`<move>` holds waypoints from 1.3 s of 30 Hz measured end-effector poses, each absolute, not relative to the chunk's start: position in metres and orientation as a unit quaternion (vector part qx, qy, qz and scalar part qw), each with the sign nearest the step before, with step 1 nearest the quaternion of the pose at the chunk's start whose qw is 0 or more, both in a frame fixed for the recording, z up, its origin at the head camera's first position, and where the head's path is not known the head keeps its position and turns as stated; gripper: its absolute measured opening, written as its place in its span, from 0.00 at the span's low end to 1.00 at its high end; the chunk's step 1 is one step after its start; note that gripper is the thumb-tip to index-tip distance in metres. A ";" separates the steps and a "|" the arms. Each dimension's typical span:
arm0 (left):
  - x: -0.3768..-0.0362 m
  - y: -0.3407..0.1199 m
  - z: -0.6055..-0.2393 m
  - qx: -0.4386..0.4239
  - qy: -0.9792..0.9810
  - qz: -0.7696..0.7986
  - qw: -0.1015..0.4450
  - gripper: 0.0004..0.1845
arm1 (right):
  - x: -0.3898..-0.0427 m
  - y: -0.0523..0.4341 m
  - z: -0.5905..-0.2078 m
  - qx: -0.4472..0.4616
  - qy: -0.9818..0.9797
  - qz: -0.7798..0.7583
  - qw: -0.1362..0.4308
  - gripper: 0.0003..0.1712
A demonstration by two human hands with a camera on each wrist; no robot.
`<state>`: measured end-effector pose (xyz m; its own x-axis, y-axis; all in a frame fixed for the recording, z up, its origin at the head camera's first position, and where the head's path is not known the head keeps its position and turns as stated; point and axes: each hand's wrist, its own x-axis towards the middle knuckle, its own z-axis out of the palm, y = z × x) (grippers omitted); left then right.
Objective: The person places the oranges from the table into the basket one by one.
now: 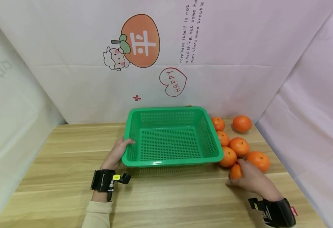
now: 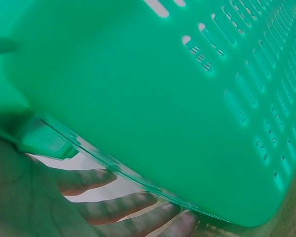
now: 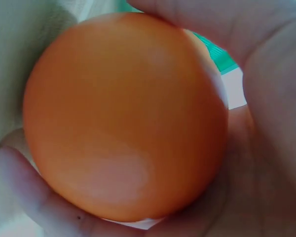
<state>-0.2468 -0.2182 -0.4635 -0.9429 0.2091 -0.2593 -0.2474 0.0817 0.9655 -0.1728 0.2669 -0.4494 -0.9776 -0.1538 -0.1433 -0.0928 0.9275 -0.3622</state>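
Note:
A green plastic basket with slotted walls stands near the back of the wooden table, with nothing in it. My left hand holds its left side, the thumb over the rim. Seen from the left wrist, the fingers lie along the outside of the basket wall. To the right of the basket, my right hand grips an orange low at the table. The right wrist view shows this orange filling the hand, thumb on one side and fingers curled around the other.
Several more oranges are clustered between the basket's right side and my right hand. One orange sits apart at the back right. A printed white cloth hangs behind the table, with cloth along both sides.

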 end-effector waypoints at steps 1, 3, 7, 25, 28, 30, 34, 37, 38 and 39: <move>-0.247 -0.219 -0.464 -0.012 0.716 0.678 0.168 0.34 | -0.173 0.266 -0.450 -0.071 0.978 -0.181 0.073 0.63; -0.246 -0.219 -0.464 -0.016 0.714 0.680 0.168 0.33 | -0.174 0.265 -0.452 -0.090 0.977 -0.184 0.051 0.69; -0.247 -0.218 -0.465 -0.017 0.713 0.680 0.168 0.33 | -0.174 0.265 -0.454 -0.107 0.977 -0.180 0.032 0.78; -0.249 -0.219 -0.465 -0.011 0.717 0.676 0.169 0.34 | -0.177 0.265 -0.457 -0.079 0.979 -0.181 0.043 0.73; -0.248 -0.220 -0.464 -0.012 0.716 0.678 0.168 0.34 | -0.178 0.265 -0.456 -0.088 0.980 -0.176 0.037 0.64; -0.246 -0.220 -0.464 -0.015 0.714 0.680 0.167 0.34 | -0.178 0.265 -0.456 -0.088 0.980 -0.176 0.035 0.57; -0.245 -0.220 -0.464 -0.017 0.714 0.680 0.168 0.34 | -0.177 0.265 -0.456 -0.092 0.981 -0.164 0.040 0.47; -0.246 -0.219 -0.464 -0.014 0.714 0.679 0.169 0.34 | -0.176 0.266 -0.453 -0.099 0.982 -0.157 0.045 0.42; -0.246 -0.219 -0.463 -0.013 0.715 0.679 0.167 0.34 | -0.176 0.267 -0.451 -0.099 0.981 -0.158 0.047 0.39; -0.246 -0.218 -0.463 -0.013 0.715 0.679 0.166 0.34 | -0.175 0.267 -0.449 -0.099 0.981 -0.159 0.049 0.36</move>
